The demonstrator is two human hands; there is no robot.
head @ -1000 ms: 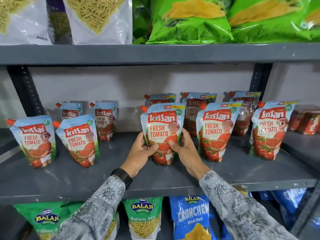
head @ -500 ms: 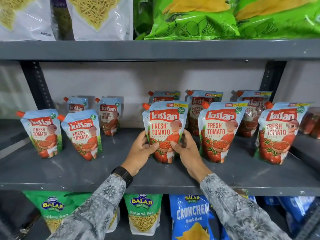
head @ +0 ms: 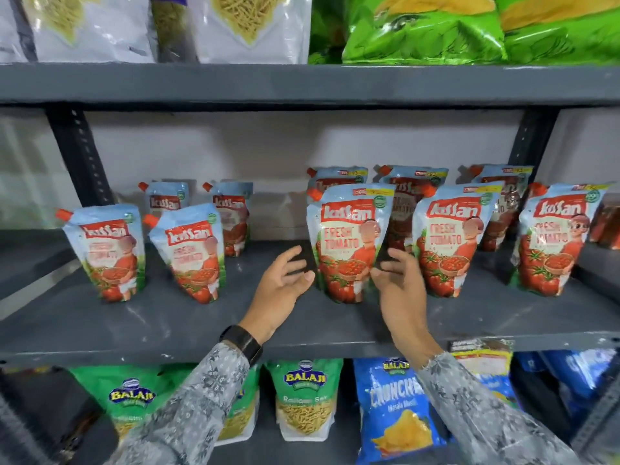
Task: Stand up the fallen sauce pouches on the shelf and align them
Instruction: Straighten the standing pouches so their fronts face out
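Several Kissan tomato sauce pouches stand upright in two rows on the grey middle shelf (head: 100, 333). The centre front pouch (head: 349, 243) stands on its own between my hands. My left hand (head: 285, 286) is just left of its base, fingers spread, holding nothing. My right hand (head: 399, 283) is just right of it, fingers apart, with a fingertip near the pouch's lower edge. Two front pouches (head: 107, 253) (head: 191, 253) stand at the left, two more (head: 449, 239) (head: 553, 239) at the right. Smaller-looking back-row pouches (head: 167, 203) stand behind them, partly hidden.
A dark upright post (head: 80, 156) rises at the back left, another (head: 533, 139) at the back right. Snack bags (head: 419, 31) fill the upper shelf. Green Balaji bags (head: 305, 397) and a blue Crunchex bag (head: 396, 411) fill the lower shelf. A bare gap lies between the left pouches and the centre pouch.
Both hands have let go of the centre front pouch and opened, drawing slightly apart from it. The pouch stays standing. The camera has shifted a little to the left.
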